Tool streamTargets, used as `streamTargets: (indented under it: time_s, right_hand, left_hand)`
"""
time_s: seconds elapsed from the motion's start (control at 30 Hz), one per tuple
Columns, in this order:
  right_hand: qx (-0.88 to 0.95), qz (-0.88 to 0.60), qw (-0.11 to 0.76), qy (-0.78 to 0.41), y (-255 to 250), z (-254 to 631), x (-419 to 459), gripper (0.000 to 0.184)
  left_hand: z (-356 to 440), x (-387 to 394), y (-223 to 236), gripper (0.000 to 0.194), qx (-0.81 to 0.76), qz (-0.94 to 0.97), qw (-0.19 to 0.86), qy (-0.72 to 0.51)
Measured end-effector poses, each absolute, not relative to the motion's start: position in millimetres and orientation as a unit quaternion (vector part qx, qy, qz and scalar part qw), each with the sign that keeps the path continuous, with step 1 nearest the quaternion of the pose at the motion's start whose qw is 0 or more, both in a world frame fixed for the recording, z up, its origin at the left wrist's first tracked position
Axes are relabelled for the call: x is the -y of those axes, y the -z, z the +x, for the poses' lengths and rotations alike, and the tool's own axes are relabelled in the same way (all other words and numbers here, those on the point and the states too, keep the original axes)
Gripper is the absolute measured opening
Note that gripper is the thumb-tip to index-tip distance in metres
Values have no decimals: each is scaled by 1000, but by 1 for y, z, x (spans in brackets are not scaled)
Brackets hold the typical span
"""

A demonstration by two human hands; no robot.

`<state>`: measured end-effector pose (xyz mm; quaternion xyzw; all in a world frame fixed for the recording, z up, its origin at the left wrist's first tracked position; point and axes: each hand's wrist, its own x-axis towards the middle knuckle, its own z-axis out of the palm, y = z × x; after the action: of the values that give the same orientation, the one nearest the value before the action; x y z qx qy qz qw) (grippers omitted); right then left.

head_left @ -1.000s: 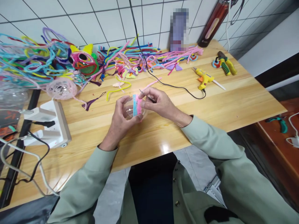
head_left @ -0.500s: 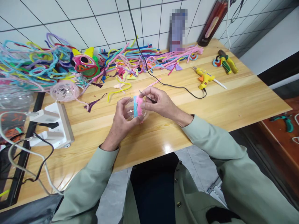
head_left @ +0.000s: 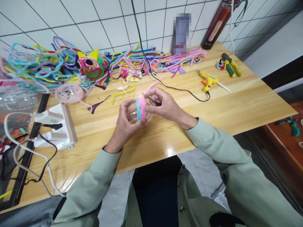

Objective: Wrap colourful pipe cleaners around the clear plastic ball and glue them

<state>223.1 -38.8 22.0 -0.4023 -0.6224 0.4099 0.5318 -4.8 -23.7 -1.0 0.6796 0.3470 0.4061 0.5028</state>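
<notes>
My left hand (head_left: 124, 121) is wrapped round a clear plastic ball (head_left: 133, 116) above the wooden table. Blue pipe cleaner (head_left: 139, 110) and pink pipe cleaner (head_left: 143, 105) form bands side by side round its middle. Slim dark pointed tweezers (head_left: 155, 102) sit in my right hand (head_left: 163, 104), with their tips up and to the left, by the top of the pink band. My right thumb is close against that band; whether it presses on it I cannot tell. Beyond my right fingers a pink strand (head_left: 152, 85) shows.
Colourful pipe cleaners (head_left: 42, 67) heap along the wall, beside a pink-faced decorated ball (head_left: 91, 67). A yellow glue gun (head_left: 208, 82) with a trailing cord, pliers (head_left: 230, 66) and a red thermos (head_left: 215, 26) are right. A white power strip (head_left: 67, 126) lies left.
The view has shifted slightly. The tweezers' tips sit at a slightly different angle by the pink band; both hands keep their holds on the ball and the tweezers.
</notes>
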Motion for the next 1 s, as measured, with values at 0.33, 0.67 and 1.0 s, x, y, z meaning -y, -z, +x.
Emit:
streamTargets:
  time_s: [0.33, 0.67, 1.0]
  right_hand:
    - [636, -405, 525, -395, -29, 224, 43, 62]
    - [637, -394, 515, -416, -30, 226, 42, 63]
    - [650, -386, 521, -396, -29, 228, 40, 64]
  left_hand:
    - [-7, 21, 9, 97, -340, 687, 477, -430]
    - [-11, 22, 9, 93, -321, 702, 471, -427]
    - [-8, 20, 9, 91, -318, 683, 495, -432]
